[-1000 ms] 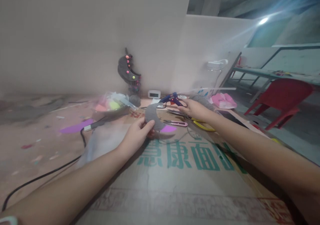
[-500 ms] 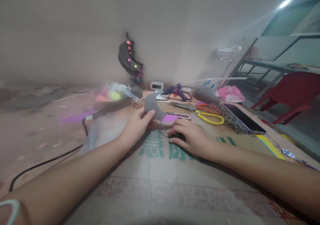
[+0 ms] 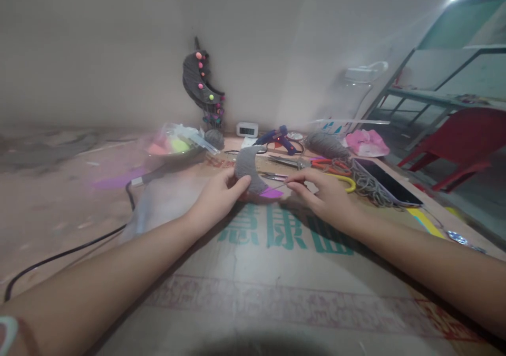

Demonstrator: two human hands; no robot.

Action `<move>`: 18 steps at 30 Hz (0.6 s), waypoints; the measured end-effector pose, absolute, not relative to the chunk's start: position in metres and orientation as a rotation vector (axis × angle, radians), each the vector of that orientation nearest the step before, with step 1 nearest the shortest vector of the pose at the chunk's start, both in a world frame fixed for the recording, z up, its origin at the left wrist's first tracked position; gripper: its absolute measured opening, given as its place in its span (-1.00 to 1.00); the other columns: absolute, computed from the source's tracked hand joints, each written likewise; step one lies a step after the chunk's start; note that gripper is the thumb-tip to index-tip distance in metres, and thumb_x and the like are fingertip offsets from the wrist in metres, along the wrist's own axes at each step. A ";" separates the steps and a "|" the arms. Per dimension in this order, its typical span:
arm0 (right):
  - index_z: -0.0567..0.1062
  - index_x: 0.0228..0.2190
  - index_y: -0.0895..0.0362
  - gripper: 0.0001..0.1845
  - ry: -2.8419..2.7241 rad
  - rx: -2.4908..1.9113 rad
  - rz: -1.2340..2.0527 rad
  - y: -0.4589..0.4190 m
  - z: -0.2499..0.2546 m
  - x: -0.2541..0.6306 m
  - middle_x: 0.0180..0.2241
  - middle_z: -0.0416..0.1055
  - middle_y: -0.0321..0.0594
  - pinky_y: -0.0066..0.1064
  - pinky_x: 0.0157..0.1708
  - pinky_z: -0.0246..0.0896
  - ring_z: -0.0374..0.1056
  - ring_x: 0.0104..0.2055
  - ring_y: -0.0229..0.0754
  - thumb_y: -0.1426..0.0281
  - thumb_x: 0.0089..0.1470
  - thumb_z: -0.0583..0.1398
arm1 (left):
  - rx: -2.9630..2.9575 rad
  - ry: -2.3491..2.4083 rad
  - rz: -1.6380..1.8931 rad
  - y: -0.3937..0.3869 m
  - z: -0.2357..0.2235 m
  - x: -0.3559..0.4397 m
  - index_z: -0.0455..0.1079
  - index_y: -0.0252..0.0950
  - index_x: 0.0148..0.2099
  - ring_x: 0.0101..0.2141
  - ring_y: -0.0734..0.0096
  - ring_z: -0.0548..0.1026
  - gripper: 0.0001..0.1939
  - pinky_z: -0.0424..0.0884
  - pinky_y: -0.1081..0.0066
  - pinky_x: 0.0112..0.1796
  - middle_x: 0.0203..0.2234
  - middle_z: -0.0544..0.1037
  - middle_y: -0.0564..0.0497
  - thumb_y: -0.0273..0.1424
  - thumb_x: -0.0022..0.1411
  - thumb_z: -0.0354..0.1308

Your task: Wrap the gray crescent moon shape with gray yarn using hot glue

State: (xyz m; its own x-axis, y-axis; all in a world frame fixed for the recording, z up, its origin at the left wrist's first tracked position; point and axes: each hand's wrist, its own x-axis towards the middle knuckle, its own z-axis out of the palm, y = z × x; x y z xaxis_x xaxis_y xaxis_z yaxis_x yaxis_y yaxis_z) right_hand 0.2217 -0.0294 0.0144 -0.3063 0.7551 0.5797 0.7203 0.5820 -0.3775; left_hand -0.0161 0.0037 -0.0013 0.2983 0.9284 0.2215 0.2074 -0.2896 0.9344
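Note:
My left hand (image 3: 221, 195) is closed on a crescent (image 3: 247, 167) wrapped in grey yarn, thumb on its front face. The crescent's lower tip (image 3: 272, 193) shows bare purple. From that end a thin strand of grey yarn (image 3: 275, 187) runs to my right hand (image 3: 316, 193), which pinches it between thumb and fingertips. Behind the right hand lie a utility knife (image 3: 273, 176) and scissors with yellow handles (image 3: 348, 182), both partly covered by the hand. A finished-looking dark grey crescent with coloured pompoms (image 3: 193, 82) hangs on the wall.
Along the back stand a small digital clock (image 3: 247, 130), a blue glue gun (image 3: 280, 136) and a clear bottle (image 3: 358, 92). A grey yarn skein (image 3: 326, 145), loose yarn (image 3: 369, 187) and a phone (image 3: 387, 182) lie right. A bowl of pompoms (image 3: 174, 150) and a black cable (image 3: 71, 250) are left.
My right hand has risen and moved right, drawing the yarn strand taut from the crescent's lower end. My left hand still holds the crescent, now slightly further right. The camera view has shifted slightly.

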 end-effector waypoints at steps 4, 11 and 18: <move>0.55 -0.23 0.10 -0.84 -2.125 -1.261 0.101 -0.011 0.003 0.232 -0.24 0.56 -0.14 -0.20 -0.13 0.34 0.44 -0.17 -0.05 0.36 0.18 0.17 | 1.635 0.990 1.050 0.007 -0.003 -0.017 0.33 -0.29 -0.37 -0.51 0.46 0.38 -0.73 0.27 0.47 -0.43 -0.56 0.42 0.10 -0.20 0.24 0.13; 0.47 -0.03 0.07 -0.69 -1.968 -1.281 0.234 -0.019 0.011 0.227 -0.16 0.53 -0.14 -0.19 -0.17 0.35 0.43 -0.21 -0.08 0.37 0.20 0.10 | 1.608 0.966 1.042 0.008 -0.003 -0.016 0.32 -0.30 -0.36 -0.51 0.48 0.37 -0.74 0.26 0.48 -0.43 -0.57 0.41 0.11 -0.21 0.24 0.13; 0.20 0.21 0.03 -0.50 -1.983 -1.064 0.870 -0.024 0.002 0.221 -0.02 0.46 -0.12 -0.39 -0.41 0.32 0.39 -0.39 -0.26 0.34 0.26 0.07 | 1.603 0.941 1.027 0.009 -0.005 -0.016 0.35 -0.31 -0.34 -0.52 0.50 0.36 -0.74 0.25 0.48 -0.44 -0.56 0.41 0.11 -0.20 0.24 0.13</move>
State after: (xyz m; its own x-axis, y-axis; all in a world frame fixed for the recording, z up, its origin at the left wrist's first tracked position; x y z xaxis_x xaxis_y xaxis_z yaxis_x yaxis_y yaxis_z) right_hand 0.2212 -0.0237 0.0025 -0.4062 0.8729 0.2703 0.3923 0.4338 -0.8111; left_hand -0.0161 0.0087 -0.0046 0.3440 0.9217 0.1795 0.0989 -0.2257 0.9692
